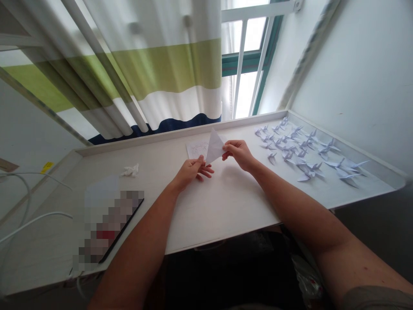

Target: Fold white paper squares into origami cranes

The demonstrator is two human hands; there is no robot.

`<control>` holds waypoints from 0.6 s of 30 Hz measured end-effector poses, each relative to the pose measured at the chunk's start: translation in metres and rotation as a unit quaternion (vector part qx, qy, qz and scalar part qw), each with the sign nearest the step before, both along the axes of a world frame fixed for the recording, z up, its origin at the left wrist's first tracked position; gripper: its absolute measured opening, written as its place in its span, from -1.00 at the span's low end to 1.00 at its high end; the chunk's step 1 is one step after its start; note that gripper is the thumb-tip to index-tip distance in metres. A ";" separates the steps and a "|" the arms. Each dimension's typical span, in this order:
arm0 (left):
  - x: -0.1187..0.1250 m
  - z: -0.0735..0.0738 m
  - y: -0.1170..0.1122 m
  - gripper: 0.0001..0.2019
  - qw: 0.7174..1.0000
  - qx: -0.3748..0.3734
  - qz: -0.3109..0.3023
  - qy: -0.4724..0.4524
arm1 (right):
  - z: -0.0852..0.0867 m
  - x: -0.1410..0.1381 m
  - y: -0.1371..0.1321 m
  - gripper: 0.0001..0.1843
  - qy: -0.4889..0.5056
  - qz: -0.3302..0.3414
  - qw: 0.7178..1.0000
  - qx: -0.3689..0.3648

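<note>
I hold a white sheet of paper folded into a triangle (214, 146) above the middle of the white desk (226, 202). My left hand (192, 169) pinches its lower corner. My right hand (239, 153) grips its right edge between thumb and fingers. The triangle's tip points up toward the window. A flat white sheet (196, 150) with faint print lies on the desk just behind the triangle.
Several folded paper cranes (303, 150) stand in rows at the desk's right end. A small crumpled white piece (130, 171) lies at the left. A dark flat tablet (109, 226) rests near the front left edge. White cables (29, 221) run at the far left. A striped curtain (145, 82) hangs behind.
</note>
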State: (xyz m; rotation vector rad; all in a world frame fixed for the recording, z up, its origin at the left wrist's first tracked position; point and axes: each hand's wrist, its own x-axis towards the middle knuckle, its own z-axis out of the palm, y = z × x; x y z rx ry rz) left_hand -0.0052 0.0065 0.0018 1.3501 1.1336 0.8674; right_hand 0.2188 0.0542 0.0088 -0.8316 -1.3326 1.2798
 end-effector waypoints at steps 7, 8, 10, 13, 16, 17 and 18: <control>0.002 0.002 -0.002 -0.41 0.998 0.053 0.029 -0.002 | -0.001 0.000 0.000 -0.80 -0.007 0.004 1.000 0.005; 0.002 0.001 -0.003 -0.44 0.998 0.059 0.023 -0.001 | -0.001 0.000 0.000 -0.80 -0.008 0.005 1.000 0.005; 0.003 -0.001 -0.003 -0.46 0.998 0.060 0.018 -0.009 | 0.000 0.000 0.000 -0.80 -0.011 0.007 1.000 0.006; 0.003 -0.003 -0.002 -0.46 0.998 0.059 0.004 -0.029 | 0.000 0.000 0.000 -0.80 -0.013 0.005 1.000 0.010; 0.004 -0.003 -0.002 -0.49 0.997 0.066 0.001 -0.045 | 0.000 0.001 0.001 -0.80 -0.011 0.011 1.000 0.004; 0.003 -0.003 -0.002 -0.50 0.997 0.069 0.005 -0.046 | 0.000 0.001 0.001 -0.80 -0.010 0.015 1.000 0.002; 0.003 -0.003 -0.002 -0.51 0.997 0.069 0.008 -0.043 | 0.000 0.001 0.001 -0.80 -0.010 0.019 1.000 0.000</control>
